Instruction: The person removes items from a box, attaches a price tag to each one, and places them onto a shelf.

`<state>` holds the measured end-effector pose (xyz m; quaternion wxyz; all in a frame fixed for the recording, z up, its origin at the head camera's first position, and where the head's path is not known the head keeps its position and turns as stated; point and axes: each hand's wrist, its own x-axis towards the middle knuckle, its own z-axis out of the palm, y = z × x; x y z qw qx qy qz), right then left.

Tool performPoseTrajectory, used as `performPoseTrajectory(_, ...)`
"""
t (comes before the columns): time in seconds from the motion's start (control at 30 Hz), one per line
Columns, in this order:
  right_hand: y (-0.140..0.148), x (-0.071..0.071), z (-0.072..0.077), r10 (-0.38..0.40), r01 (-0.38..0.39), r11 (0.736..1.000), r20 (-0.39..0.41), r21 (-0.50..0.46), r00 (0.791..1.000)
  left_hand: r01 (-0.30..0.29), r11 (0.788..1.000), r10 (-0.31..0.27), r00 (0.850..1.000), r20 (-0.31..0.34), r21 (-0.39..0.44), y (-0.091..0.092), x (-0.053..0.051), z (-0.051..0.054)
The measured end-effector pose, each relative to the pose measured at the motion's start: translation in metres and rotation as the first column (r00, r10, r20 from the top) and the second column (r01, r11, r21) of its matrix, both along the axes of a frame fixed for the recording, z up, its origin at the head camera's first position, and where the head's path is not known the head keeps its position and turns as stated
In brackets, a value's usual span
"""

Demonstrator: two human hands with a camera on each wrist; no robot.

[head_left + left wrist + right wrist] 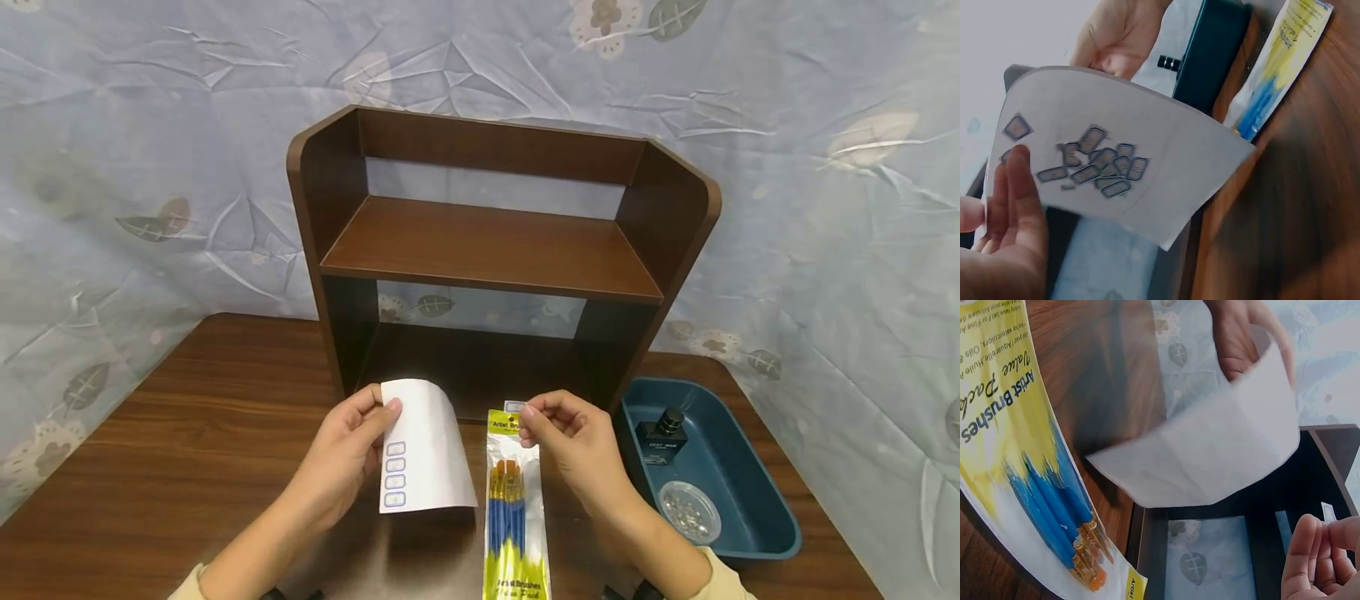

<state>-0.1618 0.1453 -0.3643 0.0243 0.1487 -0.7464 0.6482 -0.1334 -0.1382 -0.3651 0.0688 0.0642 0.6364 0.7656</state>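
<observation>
My left hand [348, 446] holds a white sheet [420, 442] by its upper left edge, thumb on the near face. A column of small blue-bordered labels [395, 475] runs down that face. The left wrist view shows the other face, with a jumble of similar labels [1107, 164]. My right hand [577, 446] pinches one small label [1329, 513] between thumb and fingertips. Just beside and beneath that hand lies a clear and yellow pack of artist brushes [513, 508] with blue handles. Whether the hand touches the pack, I cannot tell.
A dark brown two-tier shelf [491, 246] stands behind the hands on the wooden table [225, 417]. To the right, a blue tray [757, 500] holds a dark bottle [662, 437] and a round clear container [690, 511] of small pieces. Patterned cloth [150, 125] hangs behind.
</observation>
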Motion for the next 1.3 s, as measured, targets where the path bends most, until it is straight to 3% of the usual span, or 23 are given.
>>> performPoseTrajectory(0.13,0.001,0.0,0.003,-0.026,0.027,1.0,0.084,-0.01,0.996,0.049,0.998,-0.046,0.996,0.072,-0.032,-0.016,0.001,-0.008)
performPoseTrajectory(0.27,0.002,0.001,0.007,-0.049,0.052,0.999,0.171,-0.014,0.984,0.044,0.994,-0.031,0.99,0.134,-0.1,-0.032,0.001,-0.016)
performPoseTrajectory(0.37,0.003,0.001,0.007,-0.06,0.065,0.998,0.205,-0.017,0.977,0.033,0.983,-0.007,0.989,0.146,-0.183,-0.043,0.001,-0.021)
performPoseTrajectory(0.5,0.006,0.0,0.005,-0.062,0.07,0.997,0.219,-0.026,0.974,0.015,0.948,0.032,0.989,0.141,-0.317,-0.055,0.002,-0.028)
performPoseTrajectory(0.6,0.007,0.0,0.003,-0.064,0.071,0.997,0.221,-0.022,0.973,-0.017,0.899,0.077,0.99,0.121,-0.437,-0.063,0.003,-0.033)
performPoseTrajectory(0.7,0.008,0.001,0.001,-0.07,0.076,0.997,0.227,-0.014,0.971,-0.063,0.819,0.131,0.988,0.078,-0.571,-0.068,0.004,-0.039)
performPoseTrajectory(0.8,0.009,0.001,0.0,-0.076,0.081,0.997,0.234,-0.01,0.969,-0.1,0.714,0.149,0.989,0.011,-0.693,-0.073,0.004,-0.044)
performPoseTrajectory(0.9,0.01,0.001,-0.001,-0.078,0.082,0.997,0.24,-0.006,0.968,-0.128,0.584,0.124,0.99,-0.067,-0.802,-0.077,0.003,-0.048)
performPoseTrajectory(0.97,0.011,0.001,-0.001,-0.075,0.078,0.997,0.244,-0.003,0.967,-0.141,0.48,0.097,0.99,-0.107,-0.866,-0.079,0.003,-0.05)
performPoseTrajectory(1.07,0.012,0.001,-0.002,-0.072,0.074,0.997,0.259,-0.001,0.963,-0.126,0.355,0.07,0.992,-0.108,-0.926,-0.082,0.004,-0.052)
performPoseTrajectory(1.13,0.013,0.001,-0.003,-0.077,0.079,0.997,0.274,0.005,0.959,-0.104,0.308,0.06,0.994,-0.089,-0.946,-0.083,0.005,-0.054)
performPoseTrajectory(1.3,0.015,0.001,-0.004,-0.106,0.103,0.994,0.312,0.025,0.944,-0.053,0.27,0.038,0.998,-0.045,-0.962,-0.084,0.005,-0.057)
